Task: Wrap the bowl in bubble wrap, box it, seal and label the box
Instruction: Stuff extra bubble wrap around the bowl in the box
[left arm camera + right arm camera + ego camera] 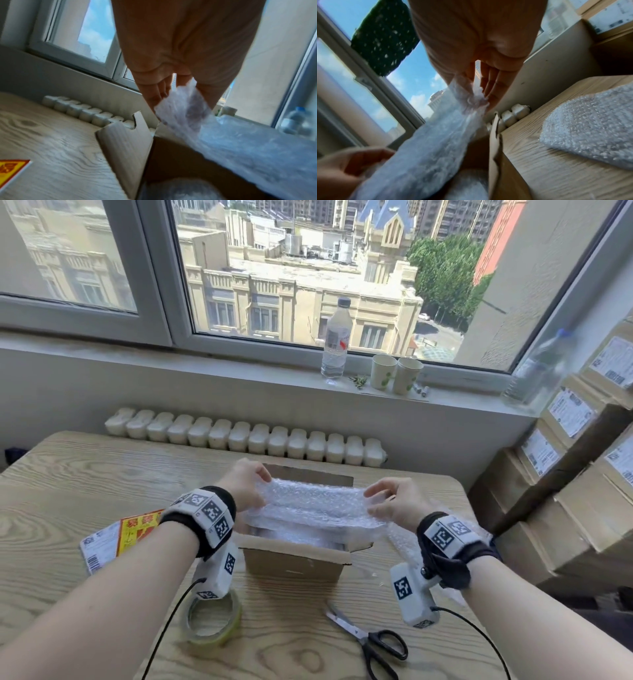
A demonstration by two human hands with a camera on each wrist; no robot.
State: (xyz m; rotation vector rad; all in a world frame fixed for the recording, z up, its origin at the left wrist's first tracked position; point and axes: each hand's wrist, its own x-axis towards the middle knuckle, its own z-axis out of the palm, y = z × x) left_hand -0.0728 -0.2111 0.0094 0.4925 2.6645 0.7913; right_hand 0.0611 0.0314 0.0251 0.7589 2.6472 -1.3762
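An open cardboard box [294, 563] stands mid-table with its flaps up. Above it I stretch a folded sheet of bubble wrap [315, 503] between both hands. My left hand [248, 484] pinches its left end [181, 106], my right hand [390, 499] pinches the right end [476, 97]. Down inside the box lies a bundle wrapped in bubble wrap [181, 189], also seen in the right wrist view [469, 185]; the bowl itself is hidden.
A roll of clear tape [212, 623] and black-handled scissors [370, 642] lie near the table's front. A label sheet [113, 537] lies to the left, more bubble wrap [590, 128] to the right. Stacked labelled boxes [575, 474] stand at the right; a bottle [337, 340] and cups [395, 374] stand on the sill.
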